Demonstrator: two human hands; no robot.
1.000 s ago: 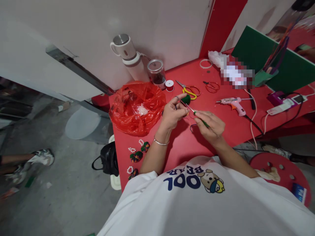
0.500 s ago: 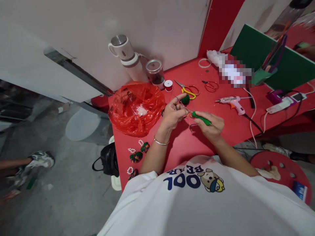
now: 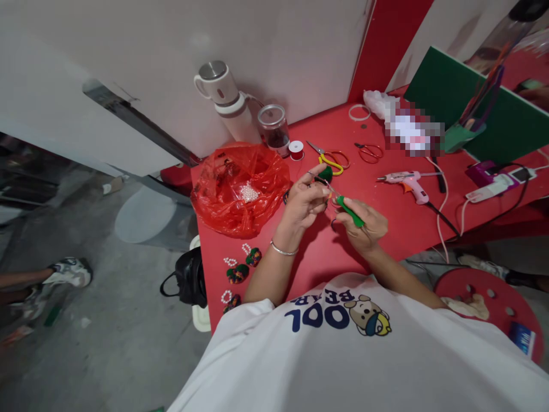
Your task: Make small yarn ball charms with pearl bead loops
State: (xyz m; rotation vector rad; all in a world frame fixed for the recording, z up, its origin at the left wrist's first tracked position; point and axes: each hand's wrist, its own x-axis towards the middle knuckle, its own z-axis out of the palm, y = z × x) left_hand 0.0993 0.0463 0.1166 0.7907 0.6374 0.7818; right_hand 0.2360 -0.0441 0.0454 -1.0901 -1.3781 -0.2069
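In my right hand (image 3: 369, 224) is a crochet hook (image 3: 350, 212) with a green handle, its thin metal shaft pointing at the left fingertips. My left hand (image 3: 303, 200) has the index finger raised, dark yarn (image 3: 319, 178) running by it. Its thumb and other fingers pinch a small piece of yarn work, with a bit of orange showing; most of it is hidden by the fingers. Just beyond the left fingers lies a green yarn ball (image 3: 324, 174). Loose dark yarn (image 3: 333, 224) dangles between the hands.
Left of my hands sits a red plastic bag (image 3: 223, 209) with white beads (image 3: 249, 193). Beaded charms (image 3: 237, 273) lie near the table's left edge. Yellow-handled scissors (image 3: 331, 165), red-handled snips (image 3: 371, 152), a thread spool (image 3: 295, 150) and a pink glue gun (image 3: 405, 181) lie beyond.
The hook has tilted more steeply and its handle has shifted slightly. My left fingers have loosened and rearranged around the yarn. The view has moved a little.
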